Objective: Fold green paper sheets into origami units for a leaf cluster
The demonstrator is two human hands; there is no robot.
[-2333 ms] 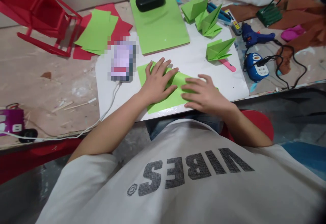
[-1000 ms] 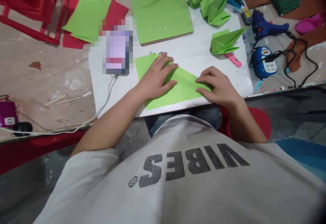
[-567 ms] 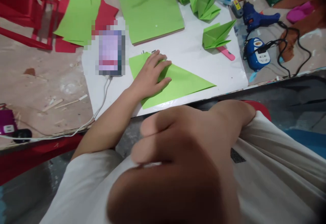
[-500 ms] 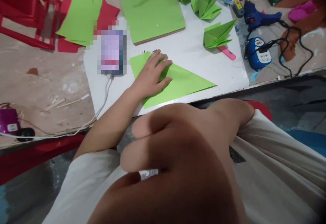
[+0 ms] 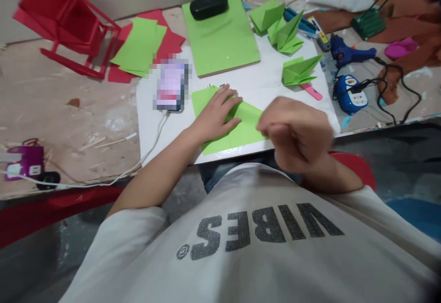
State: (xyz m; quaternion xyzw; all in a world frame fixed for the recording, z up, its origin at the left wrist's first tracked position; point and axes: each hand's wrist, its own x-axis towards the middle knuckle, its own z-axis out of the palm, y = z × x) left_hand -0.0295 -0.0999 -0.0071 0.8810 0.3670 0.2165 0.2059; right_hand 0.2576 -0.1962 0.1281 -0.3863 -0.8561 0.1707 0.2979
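My left hand (image 5: 217, 114) lies flat, fingers spread, on a bright green sheet of paper (image 5: 215, 144) on the white board. The sheet's right end is hidden behind my right hand (image 5: 296, 130). That hand is raised above the board's front edge, fingers curled into a fist, slightly blurred; I see nothing held in it. Beyond the sheet lies a thick green stack of paper (image 5: 223, 41) with a black case (image 5: 208, 6) on it. To the right stand folded green paper pieces (image 5: 299, 71), one resting by a pink stick (image 5: 312, 92).
A phone (image 5: 171, 84) with a white cable lies left of the sheet. Farther left are green and red papers (image 5: 141, 45) and a small red chair model (image 5: 76, 27). On the right are a blue glue gun (image 5: 349, 52), a blue power socket (image 5: 351, 94) and black cords.
My right hand has moved from close before the camera out to the right end of the sheet. The view has shifted, showing more of the shirt; my left hand stays on the paper.
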